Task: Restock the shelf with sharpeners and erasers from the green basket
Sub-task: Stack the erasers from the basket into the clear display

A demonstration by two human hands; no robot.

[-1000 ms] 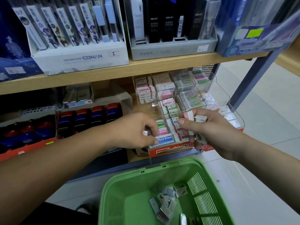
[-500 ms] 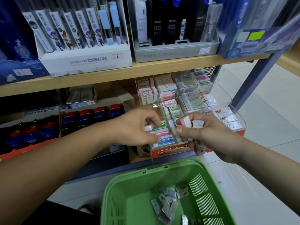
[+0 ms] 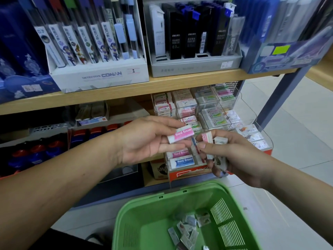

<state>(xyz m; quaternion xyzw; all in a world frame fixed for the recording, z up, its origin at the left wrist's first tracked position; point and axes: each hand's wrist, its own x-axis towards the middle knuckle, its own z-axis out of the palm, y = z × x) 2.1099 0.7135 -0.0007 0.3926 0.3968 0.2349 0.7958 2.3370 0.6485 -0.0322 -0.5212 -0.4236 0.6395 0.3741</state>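
1. my left hand [image 3: 144,139] holds one pink "hard eraser" [image 3: 181,135] up in front of the lower shelf. its fingers [image 3: 167,123] pinch the eraser, thumb on top and the others underneath, with the label facing me.
2. my right hand [image 3: 232,156] is just beside it, curled round a small bunch of erasers [image 3: 219,141], with a pink-banded one at the top by the thumb. i cannot tell how many are in the bunch.
3. the green basket [image 3: 144,204] sits below both hands. a scatter of small wrapped pieces [image 3: 187,230] lies loose on its bottom, and i can't make out whether they are erasers or sharpeners.
4. the stepped clear display [image 3: 209,112] on the lower shelf is right behind my hands. its front row [image 3: 183,161] already has a pink and a blue "hard eraser" lying flat.
5. as i judge it, the step in hand is shelving: the left places single erasers while the right holds the supply. the job looks partway done, since the basket has stock left.
6. next, the pink eraser needs carrying down and forward to the front row and laying flat, label up, by its pink match. i'd ease the pinch only once it is seated, and keep the right hand's grip firm so the bunch doesn't spill.
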